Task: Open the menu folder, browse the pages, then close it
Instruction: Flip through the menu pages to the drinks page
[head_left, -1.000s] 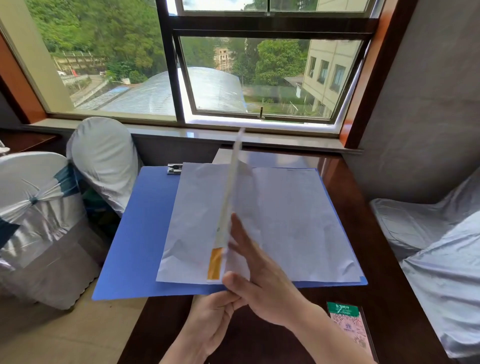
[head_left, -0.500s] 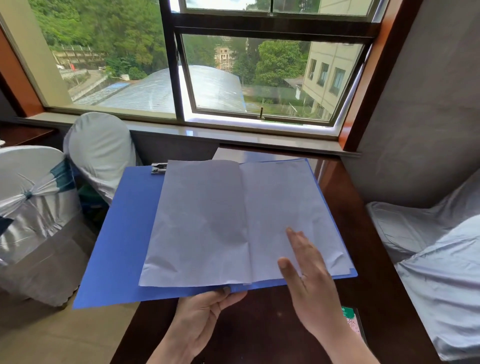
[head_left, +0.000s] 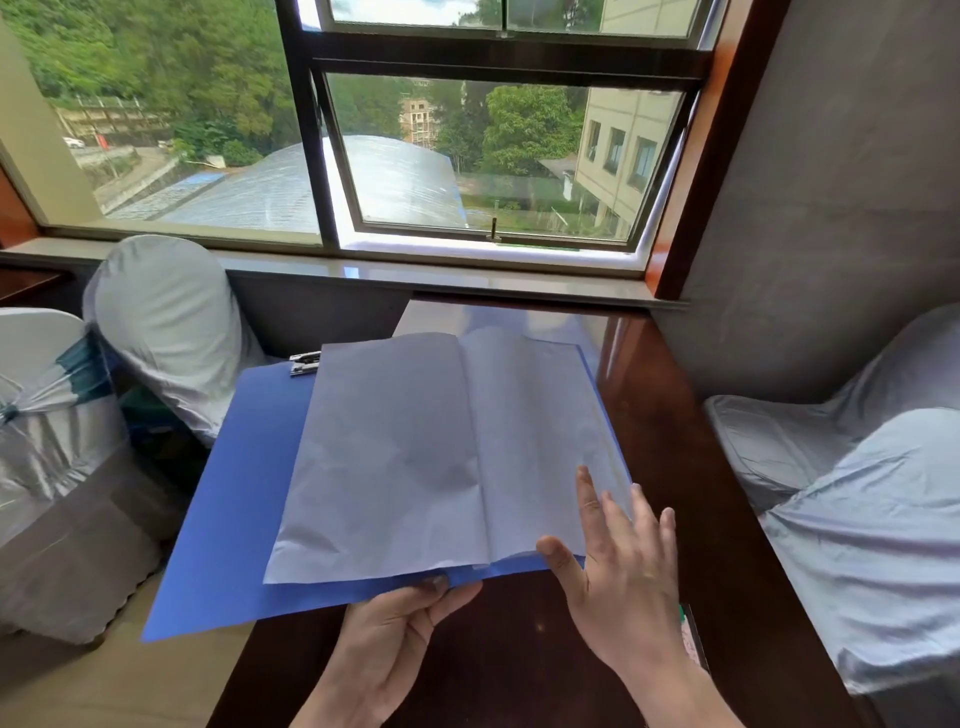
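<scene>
The blue menu folder (head_left: 228, 519) lies open, its left cover hanging past the table's left edge. White, creased pages (head_left: 415, 457) lie spread flat across it, with a fold line down the middle. A metal clip (head_left: 305, 362) sits at the folder's top left. My left hand (head_left: 395, 639) pinches the folder's near edge at the spine, thumb on top. My right hand (head_left: 618, 561) is at the lower right corner of the right page, fingers spread over the paper and thumb at its bottom edge.
The dark wooden table (head_left: 665, 415) runs to the window sill (head_left: 467, 280). A printed card (head_left: 688, 631) peeks out behind my right wrist. Fabric-covered chairs stand at the left (head_left: 166, 322) and right (head_left: 857, 509).
A page that stood upright mid-turn a second ago now lies flat on the left. My right hand moved from the middle to the right page's lower corner.
</scene>
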